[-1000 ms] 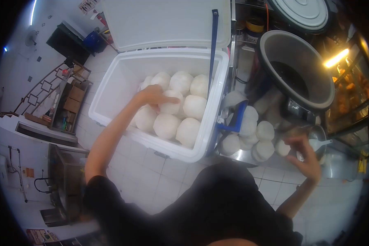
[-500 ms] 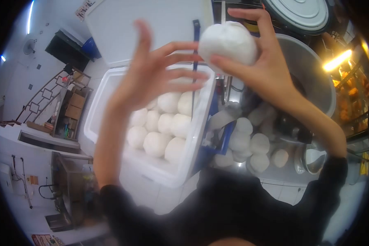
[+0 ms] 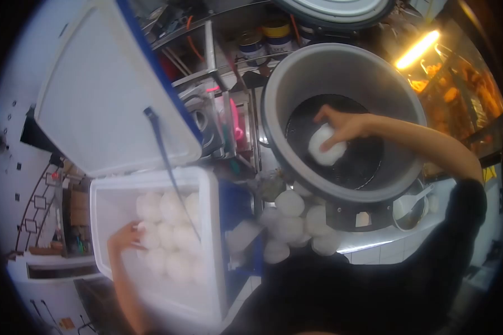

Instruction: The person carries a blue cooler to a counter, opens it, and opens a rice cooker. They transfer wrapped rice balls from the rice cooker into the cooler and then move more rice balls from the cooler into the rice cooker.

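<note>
Deep inside the big grey pot (image 3: pixel 274 111), my right hand (image 3: pixel 346 125) has its thumb and fingers around a white ball (image 3: pixel 327 146), above the dark bottom. My left hand (image 3: pixel 126 237) is down in the white cooler box (image 3: pixel 98 223), its fingers curved round a white ball (image 3: pixel 148 235) at the near left of the pile. Several similar smooth white balls (image 3: pixel 176 237) lie packed together in the box. What the balls are made of, I cannot make out.
More white balls (image 3: pixel 289 228) lie heaped between box and pot. The raised cooler lid (image 3: pixel 117 95) leans behind the box, with a blue strap (image 3: pixel 170 167) across its opening. A round bowl (image 3: pixel 411 215) stands right of the pot. A lit food display (image 3: pixel 452 95) is at far right.
My right hand has gone from above the box down into the pot, holding a white ball. My left hand has dropped from mid-air into the box. The view has swung right.
</note>
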A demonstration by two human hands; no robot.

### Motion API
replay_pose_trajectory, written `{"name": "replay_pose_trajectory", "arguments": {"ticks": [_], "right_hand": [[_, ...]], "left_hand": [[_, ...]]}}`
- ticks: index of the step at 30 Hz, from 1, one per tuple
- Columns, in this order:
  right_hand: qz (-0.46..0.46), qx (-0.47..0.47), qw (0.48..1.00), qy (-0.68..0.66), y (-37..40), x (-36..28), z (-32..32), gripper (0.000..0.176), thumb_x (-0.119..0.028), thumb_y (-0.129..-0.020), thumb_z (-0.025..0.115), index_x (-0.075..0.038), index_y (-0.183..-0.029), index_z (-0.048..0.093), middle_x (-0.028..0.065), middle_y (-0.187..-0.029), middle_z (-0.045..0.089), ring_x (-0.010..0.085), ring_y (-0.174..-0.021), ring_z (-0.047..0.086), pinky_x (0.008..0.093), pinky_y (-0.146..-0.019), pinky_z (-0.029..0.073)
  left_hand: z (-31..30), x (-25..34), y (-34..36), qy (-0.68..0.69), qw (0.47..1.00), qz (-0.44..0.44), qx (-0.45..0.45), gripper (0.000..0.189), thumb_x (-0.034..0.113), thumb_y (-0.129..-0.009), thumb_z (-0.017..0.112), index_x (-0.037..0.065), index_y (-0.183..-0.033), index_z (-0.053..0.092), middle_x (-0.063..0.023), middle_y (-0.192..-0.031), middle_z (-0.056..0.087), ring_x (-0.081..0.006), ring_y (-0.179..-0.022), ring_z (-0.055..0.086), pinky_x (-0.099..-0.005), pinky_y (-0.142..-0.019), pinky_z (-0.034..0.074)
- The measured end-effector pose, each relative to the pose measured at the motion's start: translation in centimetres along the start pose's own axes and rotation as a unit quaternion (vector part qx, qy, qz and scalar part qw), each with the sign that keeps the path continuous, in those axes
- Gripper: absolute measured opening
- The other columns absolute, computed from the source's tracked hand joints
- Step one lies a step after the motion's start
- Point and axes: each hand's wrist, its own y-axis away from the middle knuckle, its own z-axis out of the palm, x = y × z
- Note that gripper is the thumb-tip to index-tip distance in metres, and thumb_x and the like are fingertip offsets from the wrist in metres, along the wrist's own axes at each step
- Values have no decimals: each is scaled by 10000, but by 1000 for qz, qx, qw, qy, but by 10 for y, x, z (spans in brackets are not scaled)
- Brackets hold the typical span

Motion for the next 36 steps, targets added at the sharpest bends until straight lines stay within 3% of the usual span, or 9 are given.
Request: {"name": "replay_pose_trajectory", "arguments": {"ticks": [8,12,16,21,23,29,31,33,36], "right_hand": [[62,-244,965,71,-39,-7,33,1009,-94,-659,810,-127,-1376,102,252,-1244,415,380,-1102,521,450,-821,568],[6,-174,980,92,-24,-9,31,929,-169,-678,809,-91,-1356,178,266,-1247,419,391,-1101,526,436,-807,555],[-219,-42,964,144,13,-90,-7,521,-279,-806,705,-15,-1160,428,184,-1074,591,258,-926,639,369,-728,523],[-376,-82,916,-113,86,-165,36,658,-351,-751,744,13,-1160,380,201,-933,605,311,-863,616,378,-758,488],[-597,142,765,-197,79,-165,62,689,-271,-697,783,-11,-1154,338,205,-955,587,334,-847,613,380,-758,484],[-441,206,842,-234,69,-136,49,604,-172,-700,755,-46,-1150,372,161,-957,611,245,-840,636,361,-726,506],[-310,141,918,-205,71,-119,20,588,-161,-706,756,-59,-1170,408,155,-1008,591,223,-886,620,347,-776,503],[-241,127,945,-182,45,-84,0,620,-129,-692,766,-74,-1201,416,154,-1037,573,228,-941,599,353,-826,488],[-91,121,978,-146,-4,-31,-14,654,-61,-701,762,-92,-1237,388,137,-1052,575,211,-986,570,344,-845,466]], "left_hand": [[15,34,15,-203,976,-6,82,662,274,-713,790,-28,-1176,424,-145,-1038,578,-263,-876,621,-406,-703,578],[-30,10,57,-134,948,274,91,697,423,-688,750,-13,-1132,436,-131,-953,575,-214,-816,596,-322,-623,531],[48,134,159,101,893,436,46,902,558,-586,718,40,-1225,348,-82,-898,501,-197,-816,574,-306,-604,507],[158,247,195,166,847,479,160,972,615,-587,728,56,-1251,292,-62,-1002,456,-169,-857,542,-271,-737,467],[172,280,196,87,880,456,100,1011,724,-592,707,51,-1237,316,-67,-1084,470,-165,-992,517,-257,-826,419],[168,293,201,125,904,408,35,1373,1004,-439,222,41,-1417,271,-191,-1321,442,-289,-1135,532,-373,-776,544],[123,263,201,-121,915,376,78,1184,947,-575,360,-23,-1238,511,-170,-1136,594,-227,-1039,595,-351,-737,548],[75,194,171,-158,937,300,84,547,483,-760,706,-44,-900,680,-125,-896,679,-188,-852,661,-298,-625,551],[38,126,117,-211,967,104,100,317,243,-771,724,-56,-866,673,-136,-856,683,-179,-680,659,-258,-531,540]]}}
